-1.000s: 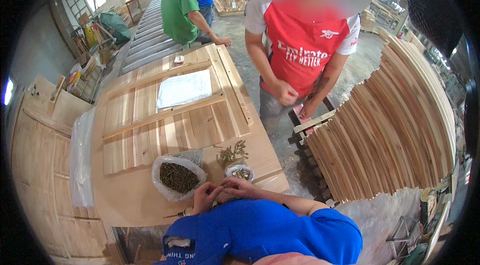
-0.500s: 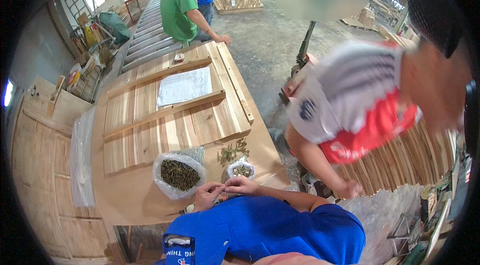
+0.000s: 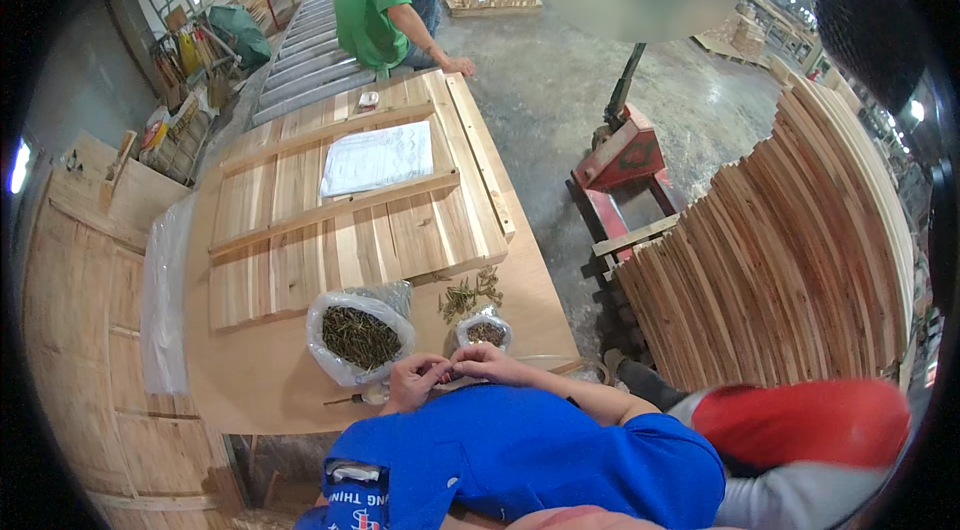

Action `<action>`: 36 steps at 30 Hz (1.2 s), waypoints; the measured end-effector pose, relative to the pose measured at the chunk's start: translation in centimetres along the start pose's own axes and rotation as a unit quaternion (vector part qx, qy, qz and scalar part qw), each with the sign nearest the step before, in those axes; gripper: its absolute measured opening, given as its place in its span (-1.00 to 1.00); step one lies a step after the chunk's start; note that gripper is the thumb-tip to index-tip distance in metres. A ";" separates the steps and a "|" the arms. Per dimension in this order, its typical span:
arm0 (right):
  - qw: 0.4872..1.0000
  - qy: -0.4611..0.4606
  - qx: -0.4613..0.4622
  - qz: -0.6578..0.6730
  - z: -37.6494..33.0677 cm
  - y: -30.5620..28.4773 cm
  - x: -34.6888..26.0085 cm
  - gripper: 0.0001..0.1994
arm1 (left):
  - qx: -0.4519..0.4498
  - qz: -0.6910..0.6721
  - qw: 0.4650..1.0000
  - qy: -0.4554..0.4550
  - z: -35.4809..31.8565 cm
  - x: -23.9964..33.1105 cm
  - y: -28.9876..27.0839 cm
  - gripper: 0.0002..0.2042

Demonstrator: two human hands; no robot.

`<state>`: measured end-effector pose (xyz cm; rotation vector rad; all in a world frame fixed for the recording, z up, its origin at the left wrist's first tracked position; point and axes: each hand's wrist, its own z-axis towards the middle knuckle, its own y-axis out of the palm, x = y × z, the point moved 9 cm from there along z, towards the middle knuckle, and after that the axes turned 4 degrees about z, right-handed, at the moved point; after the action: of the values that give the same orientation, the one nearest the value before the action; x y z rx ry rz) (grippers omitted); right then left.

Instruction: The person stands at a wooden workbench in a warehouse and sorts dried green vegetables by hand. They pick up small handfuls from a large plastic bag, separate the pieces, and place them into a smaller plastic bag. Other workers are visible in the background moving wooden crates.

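Left hand (image 3: 412, 380) and right hand (image 3: 483, 362) meet, fingers curled around something too small to identify, beside a clear plastic bag of dark screws (image 3: 358, 335) on the wooden table (image 3: 250, 380).

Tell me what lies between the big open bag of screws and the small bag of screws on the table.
Bare tabletop lies between the big bag of screws and the small bag of screws; the loose pile of screws sits just behind the gap, in the head view.
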<state>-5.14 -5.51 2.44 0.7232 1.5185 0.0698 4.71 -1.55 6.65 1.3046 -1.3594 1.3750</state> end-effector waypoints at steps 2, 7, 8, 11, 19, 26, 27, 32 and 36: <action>1.000 -0.009 0.002 0.015 0.2 -0.2 0.2 -0.82 | 0.007 0.018 1.000 0.000 -0.1 0.5 0.0 -0.90; 1.000 0.001 0.008 0.023 0.4 -0.6 0.4 -0.90 | 0.050 0.087 0.995 0.009 -0.3 -0.9 -1.0 -0.89; 1.000 0.012 0.002 0.027 0.3 -0.7 0.7 -0.92 | 0.048 0.078 0.996 -0.002 -0.4 -1.3 -0.9 -0.89; 0.999 -0.016 0.013 0.034 0.1 -1.6 1.3 -0.93 | 0.038 0.062 0.997 -0.015 0.2 -1.6 -0.6 -0.88; 0.939 0.034 0.295 0.174 -2.1 -7.9 1.2 -0.91 | 0.020 0.292 0.956 0.001 7.3 1.9 -0.1 -0.75; 0.844 -0.033 0.376 0.382 -5.2 -11.9 1.4 -0.85 | -0.088 0.379 0.921 0.009 14.7 -2.0 4.3 -0.75; 0.849 -0.029 0.372 0.374 -4.7 -11.4 1.1 -0.83 | -0.044 0.382 0.922 0.044 14.7 -2.5 3.1 -0.78; 0.873 -0.025 0.350 0.338 -5.0 -10.6 1.1 -0.80 | -0.076 -0.163 0.968 -0.176 14.0 -7.2 2.3 -0.83; 0.898 0.014 0.301 0.321 -3.7 -9.5 1.4 -0.88 | -0.075 -0.389 0.894 -0.209 9.8 -6.3 3.3 -0.79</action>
<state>-12.08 -10.91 -2.85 1.7151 1.2672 0.1071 3.83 -10.84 -1.10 1.8262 -0.9765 0.4461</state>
